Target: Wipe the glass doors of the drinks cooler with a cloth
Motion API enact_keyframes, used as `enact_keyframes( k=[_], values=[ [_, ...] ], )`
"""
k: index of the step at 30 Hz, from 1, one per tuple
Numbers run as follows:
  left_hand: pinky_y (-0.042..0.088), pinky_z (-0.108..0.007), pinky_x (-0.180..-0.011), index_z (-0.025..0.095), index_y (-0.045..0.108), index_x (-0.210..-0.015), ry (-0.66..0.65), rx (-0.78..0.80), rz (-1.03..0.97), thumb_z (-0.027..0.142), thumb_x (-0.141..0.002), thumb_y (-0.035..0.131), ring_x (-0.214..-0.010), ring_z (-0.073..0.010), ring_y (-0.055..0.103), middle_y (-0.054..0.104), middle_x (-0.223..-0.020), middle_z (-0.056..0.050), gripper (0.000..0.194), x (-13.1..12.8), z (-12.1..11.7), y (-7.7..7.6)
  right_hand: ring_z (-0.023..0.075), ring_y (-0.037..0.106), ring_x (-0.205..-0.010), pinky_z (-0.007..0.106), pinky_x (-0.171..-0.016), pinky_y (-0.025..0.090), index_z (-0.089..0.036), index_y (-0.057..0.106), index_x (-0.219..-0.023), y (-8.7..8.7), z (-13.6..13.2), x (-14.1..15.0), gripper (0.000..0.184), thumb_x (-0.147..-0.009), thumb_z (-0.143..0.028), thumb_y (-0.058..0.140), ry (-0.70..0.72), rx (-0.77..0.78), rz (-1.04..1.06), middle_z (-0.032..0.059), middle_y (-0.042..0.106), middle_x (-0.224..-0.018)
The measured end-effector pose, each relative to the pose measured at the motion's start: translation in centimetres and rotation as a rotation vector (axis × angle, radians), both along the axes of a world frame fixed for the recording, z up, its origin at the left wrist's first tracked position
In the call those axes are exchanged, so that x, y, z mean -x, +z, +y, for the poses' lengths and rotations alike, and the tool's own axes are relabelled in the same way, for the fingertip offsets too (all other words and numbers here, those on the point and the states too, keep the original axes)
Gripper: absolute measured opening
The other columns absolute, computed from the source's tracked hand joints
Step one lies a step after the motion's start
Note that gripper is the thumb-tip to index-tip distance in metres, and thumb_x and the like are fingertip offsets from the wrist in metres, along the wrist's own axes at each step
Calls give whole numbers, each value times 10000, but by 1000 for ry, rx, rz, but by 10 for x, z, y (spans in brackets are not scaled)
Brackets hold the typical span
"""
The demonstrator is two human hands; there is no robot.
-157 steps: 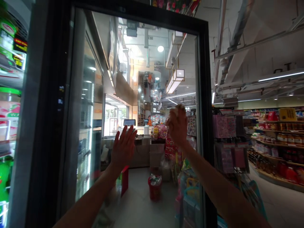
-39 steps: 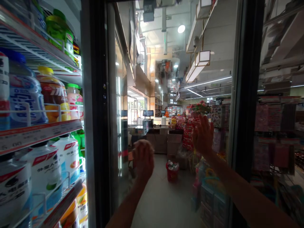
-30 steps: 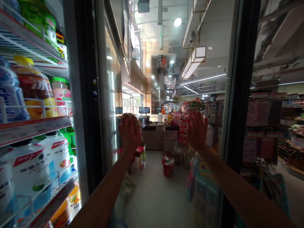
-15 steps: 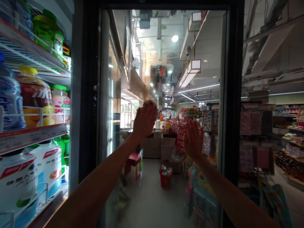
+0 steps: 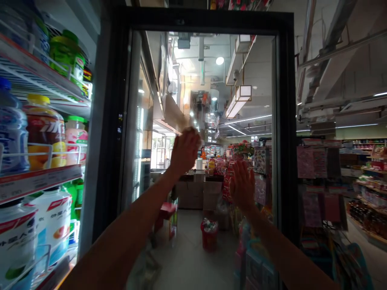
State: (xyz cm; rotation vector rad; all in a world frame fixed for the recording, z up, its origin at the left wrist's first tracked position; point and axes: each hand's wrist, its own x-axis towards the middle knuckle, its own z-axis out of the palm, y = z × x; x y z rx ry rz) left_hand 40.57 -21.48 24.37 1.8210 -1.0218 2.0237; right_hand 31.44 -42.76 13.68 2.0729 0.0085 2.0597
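I face the glass pane [image 5: 208, 76] of an open cooler door with a black frame [image 5: 286, 121]. My left hand [image 5: 184, 152] is raised against the glass near its middle. Its fingers are closed on a small pale wad [image 5: 194, 133] that shows at the fingertips. My right hand [image 5: 242, 188] lies flat on the glass, lower and to the right, fingers stretched out and holding nothing. Both forearms reach up from the bottom of the view.
Cooler shelves [image 5: 39, 179] on the left hold several drink bottles [image 5: 45, 133] behind wire guards. Through the glass I see a shop aisle with a red basket [image 5: 209, 235], a counter [image 5: 193, 193] and stacked goods. Racks and shelves of goods [image 5: 363, 189] stand at right.
Five seconds ago the wad was in my right hand and my left lay flat. Over the last second my left hand has moved up and right across the glass; my right drifted slightly down-left.
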Motion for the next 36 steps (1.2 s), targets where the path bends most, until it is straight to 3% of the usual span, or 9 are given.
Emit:
enact_keyframes(
  k=[3,5,10,12,18,20,27,33,36],
  values=[
    [203,-518,-1073,115,402,-1305,-12,366,109,292,-876,370,-1327,-299,251,356,-1406,-134,465,-14,19,19,215,193,-1373,487,-1097,158,-240,120,-1427,0,1,0,602,-876,-232,362,-8,-10,11,68,290,-1464],
    [212,-533,-1062,113,412,-1297,-11,377,106,282,-874,376,-1320,-312,254,366,-1400,-134,457,-6,6,17,213,198,-1371,488,-1096,160,-238,128,-1426,0,1,-1,595,-877,-238,357,-2,-12,9,69,298,-1461],
    [251,-461,-1064,206,410,-1302,-24,-342,-179,244,-886,352,-1311,-231,298,393,-1396,-53,422,29,-57,-16,214,190,-1373,490,-1094,167,-225,136,-1425,0,-1,-2,594,-875,-238,359,13,-2,4,75,301,-1459],
    [244,-449,-1070,206,415,-1300,-21,-388,-189,259,-894,342,-1316,-223,290,400,-1392,-49,416,27,-53,-19,217,181,-1376,498,-1094,163,-225,134,-1426,0,-3,-3,592,-876,-240,356,11,-6,10,75,303,-1458],
    [230,-576,-1024,69,381,-1305,-1,413,99,273,-891,355,-1303,-327,268,360,-1388,-175,462,-21,26,10,219,171,-1378,504,-1099,149,-226,98,-1431,0,-4,-8,615,-874,-244,358,6,7,5,72,275,-1470],
    [222,-605,-1010,45,368,-1308,3,478,119,274,-888,354,-1302,-354,250,333,-1395,-200,478,-20,25,2,220,167,-1379,500,-1098,153,-228,90,-1431,0,-4,-9,623,-872,-246,364,3,14,1,73,268,-1473],
    [248,-425,-1076,225,408,-1309,21,-396,-130,276,-875,383,-1304,-218,320,419,-1378,-50,437,3,-3,-69,209,196,-1372,477,-1097,165,-250,123,-1426,0,-6,-12,611,-869,-239,376,-11,2,7,64,281,-1469],
    [274,-583,-1008,58,313,-1340,100,484,159,273,-903,321,-1316,-348,254,319,-1397,-223,487,-40,83,-38,215,186,-1374,486,-1097,165,-232,149,-1422,0,-6,-16,595,-872,-249,377,-11,-1,4,81,296,-1461],
    [276,-586,-1008,88,280,-1362,132,447,162,270,-904,321,-1325,-336,240,309,-1411,-206,494,-28,61,-49,210,192,-1373,481,-1098,163,-234,160,-1419,0,-7,-16,587,-873,-250,375,4,3,-3,80,297,-1461]
  ],
)
